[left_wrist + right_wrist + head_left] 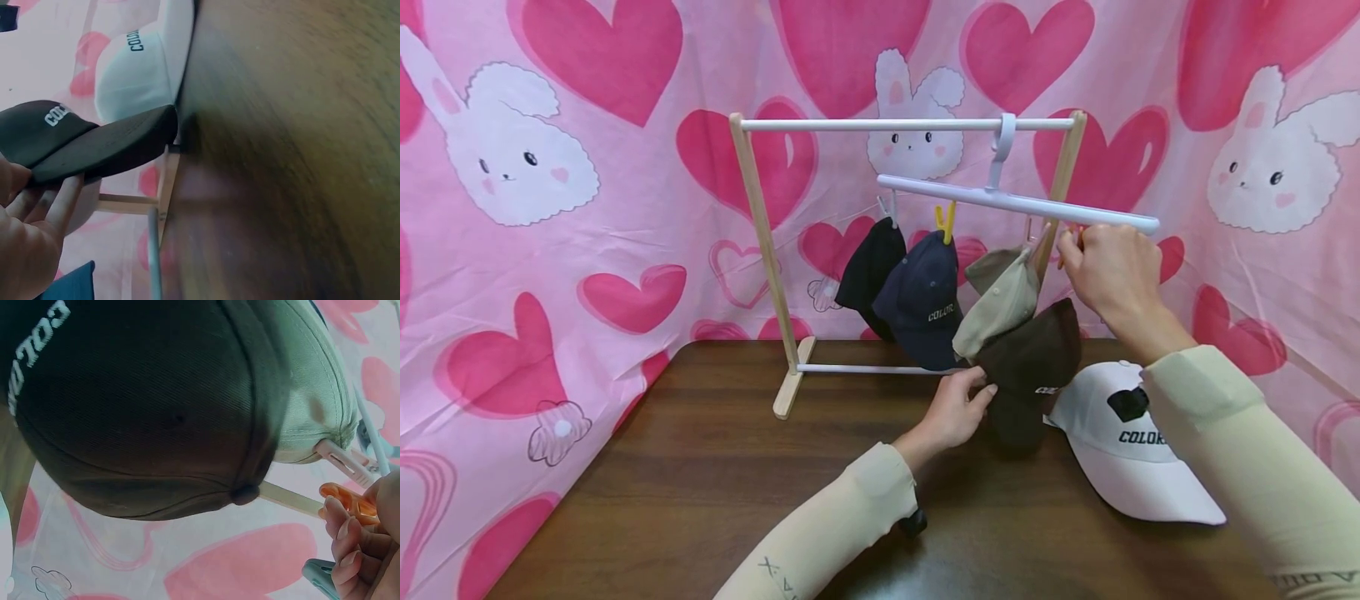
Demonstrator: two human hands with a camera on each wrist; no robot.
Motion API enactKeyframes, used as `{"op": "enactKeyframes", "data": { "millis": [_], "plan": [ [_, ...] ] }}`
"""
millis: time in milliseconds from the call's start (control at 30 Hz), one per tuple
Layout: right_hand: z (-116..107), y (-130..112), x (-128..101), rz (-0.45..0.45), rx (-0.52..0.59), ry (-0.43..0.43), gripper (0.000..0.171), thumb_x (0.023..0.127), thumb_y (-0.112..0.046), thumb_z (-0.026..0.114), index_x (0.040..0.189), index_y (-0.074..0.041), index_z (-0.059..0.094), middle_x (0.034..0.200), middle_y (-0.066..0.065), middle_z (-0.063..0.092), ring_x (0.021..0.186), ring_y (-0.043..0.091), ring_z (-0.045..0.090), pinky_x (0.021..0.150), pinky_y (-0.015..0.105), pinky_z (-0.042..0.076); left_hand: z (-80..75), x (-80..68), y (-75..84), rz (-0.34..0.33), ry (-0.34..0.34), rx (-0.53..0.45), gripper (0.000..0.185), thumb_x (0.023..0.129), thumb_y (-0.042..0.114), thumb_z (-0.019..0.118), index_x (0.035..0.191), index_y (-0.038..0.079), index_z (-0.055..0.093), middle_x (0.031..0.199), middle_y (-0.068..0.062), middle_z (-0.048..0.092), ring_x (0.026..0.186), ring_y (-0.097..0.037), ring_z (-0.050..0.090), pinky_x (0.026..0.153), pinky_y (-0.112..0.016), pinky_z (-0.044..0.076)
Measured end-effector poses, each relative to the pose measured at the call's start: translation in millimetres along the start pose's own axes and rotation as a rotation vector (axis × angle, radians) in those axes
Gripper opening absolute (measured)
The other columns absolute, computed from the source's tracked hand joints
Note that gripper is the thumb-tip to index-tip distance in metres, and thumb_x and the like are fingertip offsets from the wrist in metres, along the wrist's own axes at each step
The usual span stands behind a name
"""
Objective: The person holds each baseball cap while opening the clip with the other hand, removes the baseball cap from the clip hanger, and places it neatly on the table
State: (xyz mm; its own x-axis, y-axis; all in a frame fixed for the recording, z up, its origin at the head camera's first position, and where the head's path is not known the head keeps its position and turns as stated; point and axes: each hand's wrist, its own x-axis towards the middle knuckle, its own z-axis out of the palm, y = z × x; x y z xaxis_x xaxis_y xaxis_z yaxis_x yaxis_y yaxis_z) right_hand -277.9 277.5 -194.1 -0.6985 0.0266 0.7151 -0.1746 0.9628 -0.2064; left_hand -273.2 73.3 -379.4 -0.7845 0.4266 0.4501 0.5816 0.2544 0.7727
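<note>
Pink cloth [647, 192] backed a brown table [715, 467]. The left hand [951, 408] pinched a dark cap [1030, 354] at its two o'clock; the right hand [1112, 267] gripped an orange clip [359, 505]. Only the right wrist view showed a green clip [320, 578].

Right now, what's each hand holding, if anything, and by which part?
The left hand holds the brown cap by the side of its brim, near the crown. The right hand pinches the orange clip; which end, I can't tell.
</note>
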Motion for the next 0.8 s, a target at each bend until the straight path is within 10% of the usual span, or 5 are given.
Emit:
{"op": "enactKeyframes", "data": {
  "millis": [400, 800],
  "plan": [
    [1, 1, -2, 0.017, -0.003, -0.015, 0.049, 0.102, -0.034, 0.053, 0.066, -0.002, 0.06, 0.054, 0.011, 0.05, 0.047, 0.03, 0.047, 0.047, 0.04, 0.044, -1.8, -1.7, -1.8, -0.045, -0.066, -0.062, 0.015, 0.103, 0.007, 0.059, 0.089, 0.006, 0.057, 0.085, -0.006, 0.069, 0.064, -0.026, 0.068, 0.058, -0.018, 0.051],
    [1, 0, 0, 0.007, 0.004, -0.014, 0.048, 0.102, -0.033, 0.054, 0.066, -0.002, 0.06, 0.054, 0.011, 0.05, 0.047, 0.03, 0.048, 0.047, 0.04, 0.043, -15.4, -6.7, 4.4, -0.063, -0.132, -0.156, 0.009, 0.103, 0.006, 0.059, 0.094, 0.004, 0.06, 0.093, -0.007, 0.07, 0.067, -0.014, 0.061, 0.064, -0.021, 0.053]
  ]
}}
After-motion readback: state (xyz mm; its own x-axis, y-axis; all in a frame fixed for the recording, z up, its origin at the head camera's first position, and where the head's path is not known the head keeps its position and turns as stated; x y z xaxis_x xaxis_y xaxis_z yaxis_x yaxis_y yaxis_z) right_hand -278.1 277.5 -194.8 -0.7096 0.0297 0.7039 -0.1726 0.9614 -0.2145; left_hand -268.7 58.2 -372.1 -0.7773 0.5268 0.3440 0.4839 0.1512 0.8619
